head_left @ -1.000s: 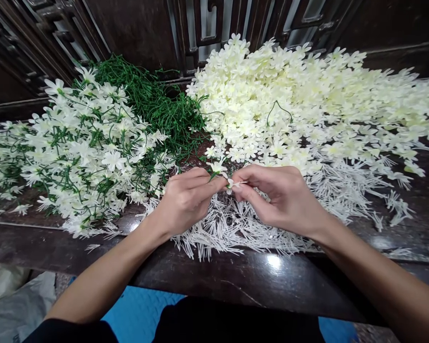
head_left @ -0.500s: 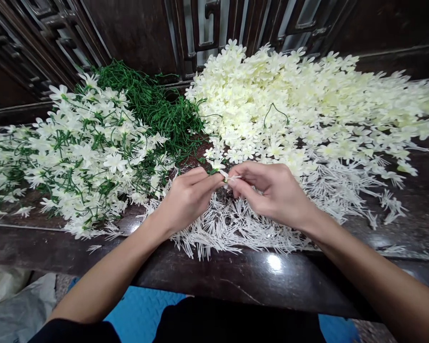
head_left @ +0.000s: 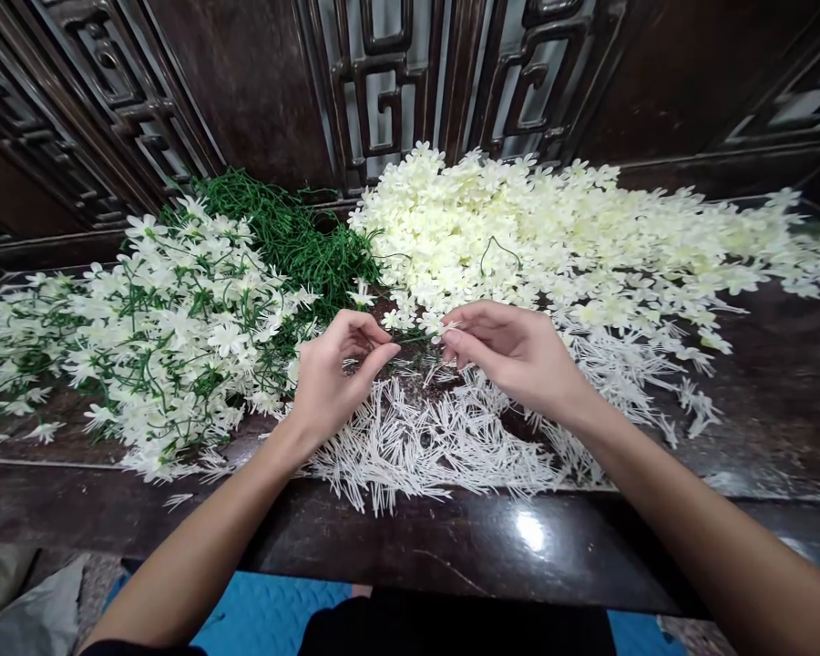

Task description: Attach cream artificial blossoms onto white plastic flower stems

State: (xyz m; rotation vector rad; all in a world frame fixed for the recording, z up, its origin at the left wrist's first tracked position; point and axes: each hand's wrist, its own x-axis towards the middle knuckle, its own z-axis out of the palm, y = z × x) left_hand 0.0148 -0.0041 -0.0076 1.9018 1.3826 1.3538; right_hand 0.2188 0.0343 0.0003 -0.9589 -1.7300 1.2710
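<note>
A thin green stem (head_left: 416, 340) stretches across the gap between my two hands. My left hand (head_left: 338, 369) pinches near its left end, thumb and forefinger close together. My right hand (head_left: 512, 351) is closed at the fingertips on a small white stamen piece (head_left: 454, 325), beside the stem's right end. Under and in front of both hands spreads a layer of white stamen pieces (head_left: 424, 446). Pale yellow-white blossoms (head_left: 506, 205) are heaped behind my right hand. Left of my left hand lies a pile of white flowers on green stems (head_left: 170, 319).
A tangle of bare green stems (head_left: 280, 232) lies at the back, between the two flower piles. Carved dark wooden panels (head_left: 246, 91) rise behind the dark wooden surface (head_left: 451, 538). Below its front edge are a blue mat (head_left: 273, 615) and a greyish bag (head_left: 34, 610) at the lower left.
My hands have moved apart from where they met around a small white flower. The green stem now shows between them. The view has tilted up, showing more of the panels.
</note>
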